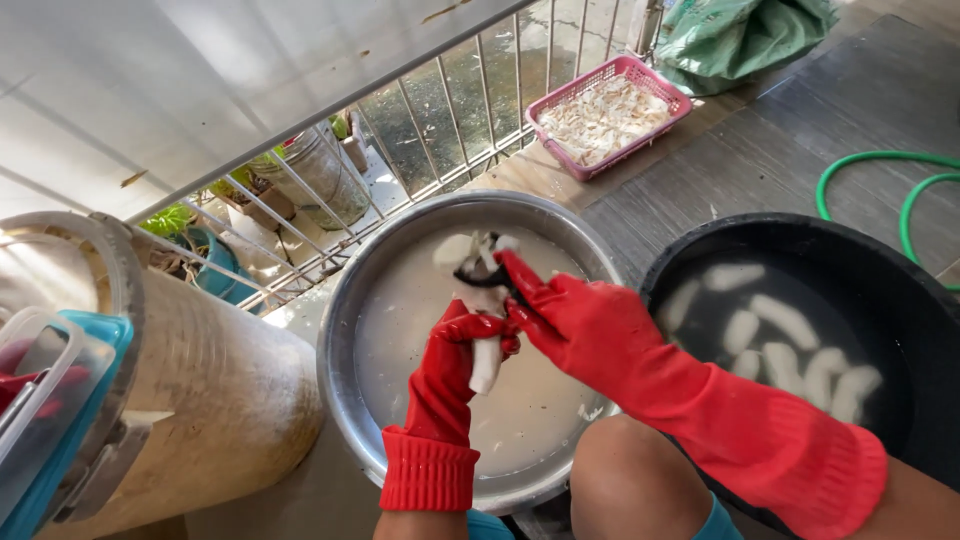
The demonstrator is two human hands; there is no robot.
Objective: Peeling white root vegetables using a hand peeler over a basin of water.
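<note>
Left hand (462, 345), red rubber glove, grip shut tight around a pale squid (485, 365), tail end hanging below the fist. Right hand (560, 310), also gloved, fingers pinched on the dark head end above. Both held over the steel basin (340, 340) of milky water. Risk as I see it: wet glove on slick flesh, so it could slip out and splash, or tear if pulled hard. Right of that, black tub (900, 300) with cleaned white pieces (790, 345) soaking. Farther off: pink basket (610, 110) of scraps by the railing (450, 110), green hose (880, 170).

pink basket (610, 118) — green hose (880, 185)
</note>
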